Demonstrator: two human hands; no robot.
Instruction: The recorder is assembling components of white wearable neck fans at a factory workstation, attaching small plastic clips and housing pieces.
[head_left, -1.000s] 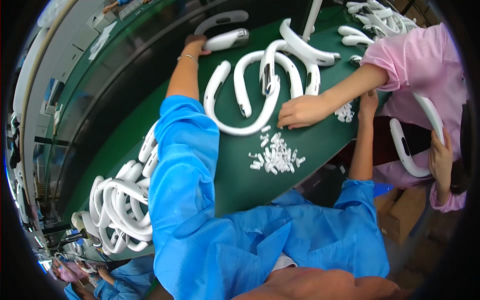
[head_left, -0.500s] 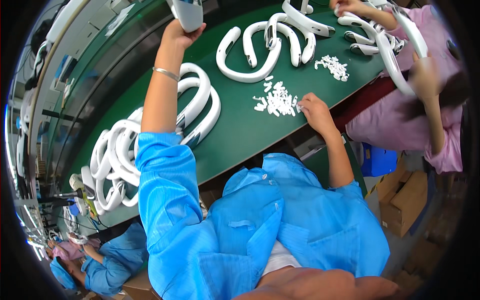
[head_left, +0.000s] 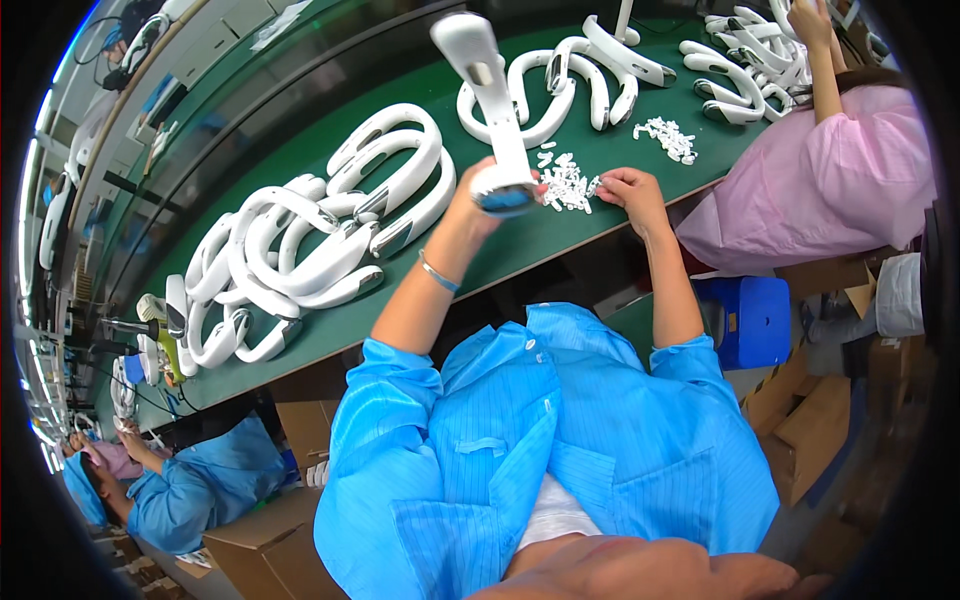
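My left hand [head_left: 478, 205] is closed round one end of a white curved neckband-shaped device [head_left: 505, 135], which stands up from my grip with its glossy dark end low by my palm. To its right my right hand [head_left: 632, 198] pinches thumb and fingertips together at the edge of a pile of small white plastic pieces [head_left: 568, 188]. A small white piece seems to be at the fingertips. Several more white neckbands [head_left: 285, 245] lie heaped on the green table [head_left: 440, 310] left of my left hand.
Beyond the pile lie further neckbands [head_left: 600, 80] and a second small pile of white pieces [head_left: 668, 140]. A person in pink [head_left: 810, 170] works at the right. A person in blue [head_left: 205, 490] sits far left. A blue stool [head_left: 750, 322] and cardboard boxes [head_left: 800, 430] stand below.
My left hand has come down and right from the far side, bringing the neckband close to the pile. My right hand stays by the pieces. The co-worker in pink has shifted away to the far right.
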